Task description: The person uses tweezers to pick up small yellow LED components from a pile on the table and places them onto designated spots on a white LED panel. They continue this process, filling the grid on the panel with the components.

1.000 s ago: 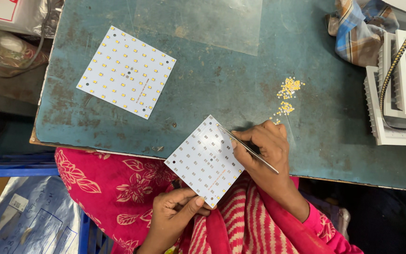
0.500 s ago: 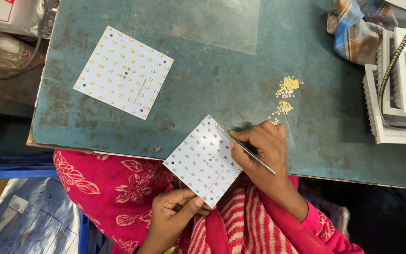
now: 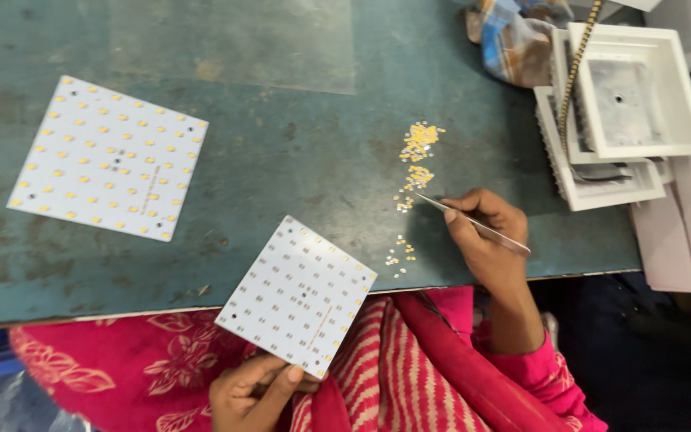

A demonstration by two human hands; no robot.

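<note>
Tweezers (image 3: 473,225) have left the board: a second ago your right hand (image 3: 485,240) rested at the right edge of the small white board (image 3: 297,294) with the tips on its surface, and now that hand has swung out to the right, the tips pointing at the scatter of tiny yellow chips (image 3: 416,156) on the desk (image 3: 297,128). Your fingers are pinched narrow around the tweezers; whether the tips grip a chip is too small to tell. Your left hand (image 3: 253,392) has not let go: it holds the near corner of the small board between thumb and fingers, the board tilted and jutting over the near edge of the desk above your lap, only a few yellow chips along its right edge and the rest of its pads bare. By the look of it, you have turned from placing to fetching. At the far left lies a second white board (image 3: 109,158), flat, with yellow chips across nearly all its rows. At the far right stand stacked white square housings (image 3: 625,104), shallow and tray-like, the top one with a grey inner face; a bundled blue and brown cloth (image 3: 513,36) sits just to their left, and a pale flat carton (image 3: 681,232) lies at the right edge.
</note>
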